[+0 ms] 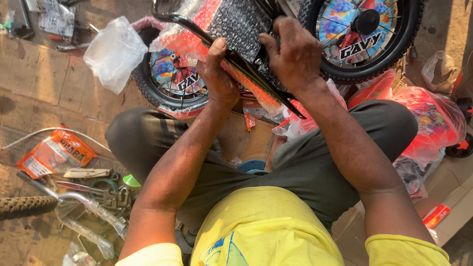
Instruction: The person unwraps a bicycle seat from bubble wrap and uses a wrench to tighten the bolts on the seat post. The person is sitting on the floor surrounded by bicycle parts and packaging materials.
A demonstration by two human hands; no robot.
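The person sits low with knees apart, in a yellow shirt (266, 226) and grey trousers (305, 167). Between the legs a round blue thing (252, 166) peeks out.

By the near left edge of the floor (44, 83) lie a knobbly tyre (22, 206), a shiny metal bar in clear wrap (86, 207) and some small tools (111, 194). A bit farther on that side sits a flat orange packet (56, 153) with a white label at one end.

Both hands are up in front of the chest. The left hand (219, 79) is closed around a black metal bar (236, 61), thumb pointing up. The right hand (293, 54) lies on top with bent fingers and presses the grey bubble wrap (239, 24) that covers a red bike frame (197, 27). The frame rests across the knees, just past them.

On the right side, red parts in clear bags (433, 120) are piled near the knee, and a small red and white packet (436, 215) lies on brown cardboard (458, 197).

Farther off stand two small black wheels (362, 34) with bright picture discs behind the spokes. A crumpled clear plastic bag (114, 51) lies left of the left one, near the far edge.
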